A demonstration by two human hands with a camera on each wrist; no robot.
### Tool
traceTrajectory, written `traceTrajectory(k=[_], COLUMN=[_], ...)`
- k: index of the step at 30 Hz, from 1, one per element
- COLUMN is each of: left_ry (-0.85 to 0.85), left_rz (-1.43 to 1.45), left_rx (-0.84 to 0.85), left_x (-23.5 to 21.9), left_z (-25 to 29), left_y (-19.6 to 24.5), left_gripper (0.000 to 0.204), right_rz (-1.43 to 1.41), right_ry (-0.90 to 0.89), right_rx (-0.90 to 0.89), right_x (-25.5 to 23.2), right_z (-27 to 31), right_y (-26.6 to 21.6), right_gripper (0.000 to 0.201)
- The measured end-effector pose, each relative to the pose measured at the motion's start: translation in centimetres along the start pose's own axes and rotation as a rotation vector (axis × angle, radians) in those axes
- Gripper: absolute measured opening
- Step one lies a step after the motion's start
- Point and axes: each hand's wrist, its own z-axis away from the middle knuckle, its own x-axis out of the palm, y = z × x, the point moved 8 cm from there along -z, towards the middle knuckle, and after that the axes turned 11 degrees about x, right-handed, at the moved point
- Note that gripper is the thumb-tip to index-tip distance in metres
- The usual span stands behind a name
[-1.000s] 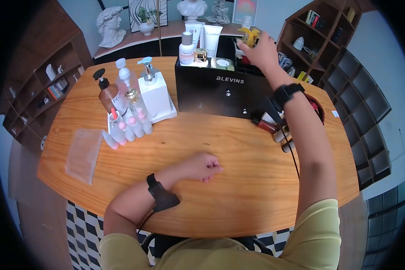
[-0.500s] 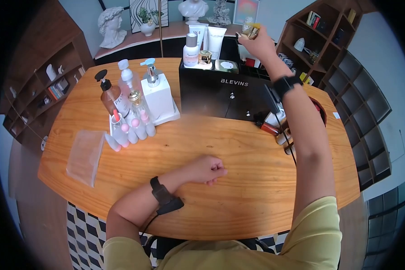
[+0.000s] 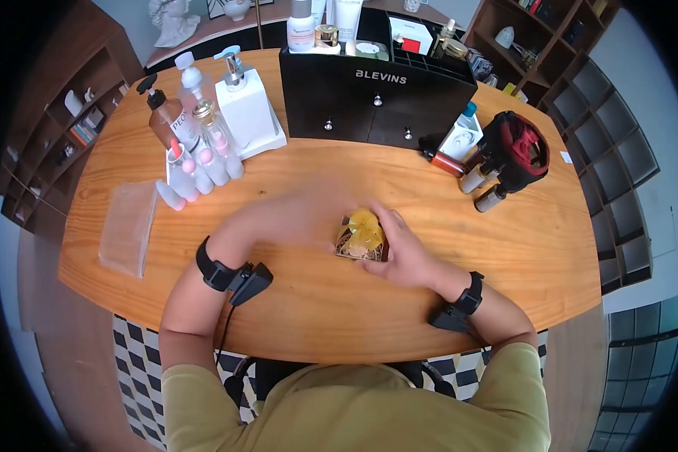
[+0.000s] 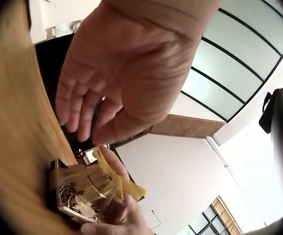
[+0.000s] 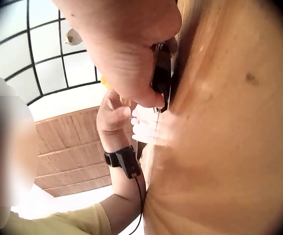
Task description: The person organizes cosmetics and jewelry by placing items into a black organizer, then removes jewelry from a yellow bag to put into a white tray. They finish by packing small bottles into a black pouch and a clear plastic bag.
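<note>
Ribboned box (image 3: 362, 235): was gripped by R hand (image 3: 408, 252), nr tabletop (image 3: 309, 309) ctr.
L hand (image 4: 127, 68): fingers were loosely extended nr box; nothing was gripped.
Back: was blocked by black organiser (image 3: 343, 98), R corner partly hidden by white item (image 3: 459, 141).
L side: was filled w/ pump bottles (image 3: 246, 113).
R side: was taken up by pouch (image 3: 507, 139), sm. bottles (image 3: 490, 198).

The right hand (image 5: 127, 51) grips a dark box (image 5: 161, 76), left hand (image 5: 113, 115) beyond.

The person's left arm (image 3: 190, 313) and right arm (image 3: 501, 313) are angling inward, both elbows (image 3: 181, 345) bent. The left hand (image 4: 124, 73) is hovering, palm visible, fingers (image 4: 76, 110) loosely bent; near it, the right hand (image 3: 408, 252) is gripping, thumb (image 3: 375, 267) opposing its fingers.
</note>
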Motion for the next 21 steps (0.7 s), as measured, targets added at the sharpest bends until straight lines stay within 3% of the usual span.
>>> traceTrajectory(k=[2,5,8,14,17,21], left_ry=[-0.037,0.172,0.191,0.347,0.234,0.250], left_rz=[-0.003,-0.035,0.127,0.128,-0.085,-0.099], left_rx=[-0.030,-0.001,-0.233,-0.013,-0.054,-0.093], left_x=[1.1,0.8,1.9,1.2,0.9,1.4], left_z=[-0.6,-1.3,-1.5,-1.6,-1.5,-1.2], left_y=[1.4,2.7,-0.5,0.1,2.3,2.0], left_gripper=[0.055,0.045,0.035,0.030,0.034,0.041], right_rz=[-0.068,-0.129,-0.153,-0.117,-0.122,-0.116], right_ry=[-0.041,-0.069,-0.067,-0.070,-0.060,-0.056], right_rx=[0.061,0.094,0.040,0.021,0.024,0.008], right_x=[0.3,0.5,0.9,0.9,0.9,0.9], right_z=[-0.3,-0.6,-0.6,-0.7,-0.8,-0.7], right_y=[0.9,1.7,2.1,1.9,2.1,2.3], right_gripper=[0.101,0.107,0.109,0.101,0.097,0.097])
